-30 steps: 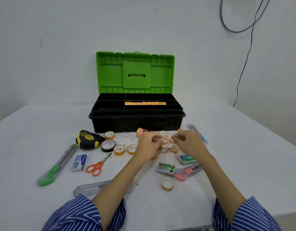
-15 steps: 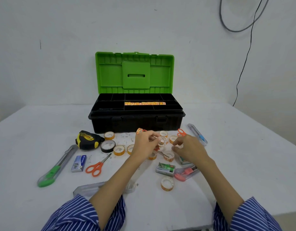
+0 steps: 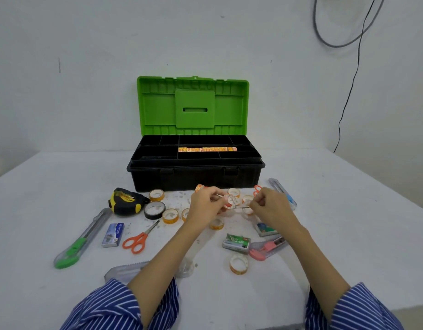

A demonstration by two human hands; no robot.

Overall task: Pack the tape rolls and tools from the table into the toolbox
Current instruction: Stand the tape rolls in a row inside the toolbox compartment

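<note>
The black toolbox (image 3: 196,177) stands open at the back with its green lid (image 3: 193,106) raised; a row of orange tape rolls (image 3: 207,149) lies in its tray. In front of it my left hand (image 3: 205,206) pinches a small clear tape roll (image 3: 230,201) just above the table. My right hand (image 3: 271,208) is closed at the roll's right side, apparently pinching a thin strip or tool at it. Several small tape rolls (image 3: 170,216) lie around the hands, and one roll (image 3: 239,264) lies nearer me.
To the left lie a yellow-black tape measure (image 3: 126,201), black tape (image 3: 154,210), a green cutter (image 3: 79,241), a staple box (image 3: 113,235) and orange scissors (image 3: 139,239). On the right are a green staple box (image 3: 236,242), a pink cutter (image 3: 267,248) and a blue cutter (image 3: 283,192).
My right hand dropped toward the table half a second ago and has come back up to the roll in my left hand. The left hand has stayed nearly still.
</note>
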